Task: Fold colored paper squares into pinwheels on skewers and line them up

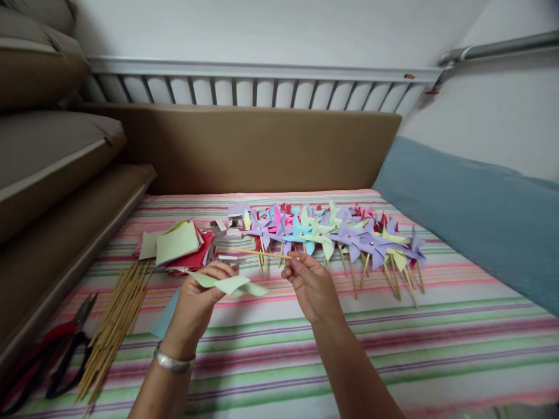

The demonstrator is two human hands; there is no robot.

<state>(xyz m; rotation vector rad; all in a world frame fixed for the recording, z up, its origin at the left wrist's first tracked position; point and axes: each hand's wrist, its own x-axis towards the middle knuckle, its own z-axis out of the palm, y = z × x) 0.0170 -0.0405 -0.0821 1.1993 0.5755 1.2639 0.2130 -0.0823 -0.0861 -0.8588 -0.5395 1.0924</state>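
Note:
My left hand [205, 297] is closed on a pale green paper pinwheel [233, 284], its blades folded and seen nearly edge-on. Between the thumb and fingers of my right hand [308, 279] is a thin wooden stick [259, 253], pointing left above the cloth. The stick's left end is close to the pinwheel, but whether they touch I cannot tell. Beyond my hands lie many finished-looking pinwheels [349, 234] in purple, green, blue, pink and red on sticks. Left of them is a stack of coloured paper squares [177, 243], with a blue sheet [166, 317] partly behind my left wrist.
A bundle of wooden sticks [116, 326] lies at the left, beside scissors [72, 343] with black and red handles. Small open boxes [234, 224] stand near the paper stack. Cushions [56, 151] rise at the left, a brown board [262, 151] at the back.

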